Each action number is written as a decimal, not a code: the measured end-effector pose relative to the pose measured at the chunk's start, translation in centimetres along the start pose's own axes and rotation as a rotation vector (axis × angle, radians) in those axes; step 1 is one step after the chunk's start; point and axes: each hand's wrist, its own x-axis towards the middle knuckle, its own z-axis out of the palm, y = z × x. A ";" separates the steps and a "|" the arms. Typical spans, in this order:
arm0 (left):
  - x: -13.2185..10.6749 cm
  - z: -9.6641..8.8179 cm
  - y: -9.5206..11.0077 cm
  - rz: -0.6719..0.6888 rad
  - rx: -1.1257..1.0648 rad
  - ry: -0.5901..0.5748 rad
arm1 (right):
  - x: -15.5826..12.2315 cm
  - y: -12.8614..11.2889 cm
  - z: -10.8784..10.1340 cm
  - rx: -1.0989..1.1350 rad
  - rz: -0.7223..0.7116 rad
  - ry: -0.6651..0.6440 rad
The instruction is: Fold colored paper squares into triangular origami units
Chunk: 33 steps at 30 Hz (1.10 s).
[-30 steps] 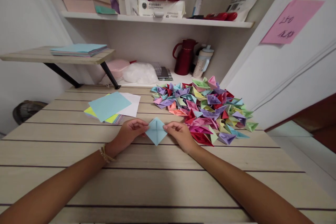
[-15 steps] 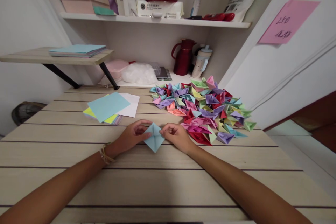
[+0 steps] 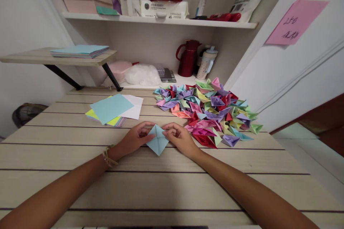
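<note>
Pale plank desk (image 3: 172, 186) in a small nook, with shelves behind. Left hand (image 3: 132, 140) and right hand (image 3: 182, 139) each pinch one side of a light-blue paper square (image 3: 158, 144). It lies creased on the desk, front middle, between the hands. Just right of it is a big pile of folded paper pieces (image 3: 209, 112) in mixed colours, so plenty look done. The stack of flat sheets (image 3: 113, 109) at back left is unfolded, so more seems left. The blue piece looks only partly folded.

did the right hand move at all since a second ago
Yes, slightly. The right hand has edged left, away from the pile of folded pieces and further over the blue paper.
</note>
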 end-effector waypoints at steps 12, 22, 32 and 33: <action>0.1 0.1 -0.2 -0.002 -0.012 0.032 | 0.1 0.2 -0.1 -0.015 0.004 -0.015; 0.0 0.1 0.1 0.006 0.001 0.026 | 0.0 0.3 -0.1 -0.024 0.002 -0.018; 0.0 0.1 0.1 0.006 0.016 0.021 | -0.1 0.0 -0.1 -0.089 -0.024 -0.010; 0.1 0.1 0.1 0.007 0.019 0.022 | -0.1 0.0 -0.1 -0.092 -0.025 -0.013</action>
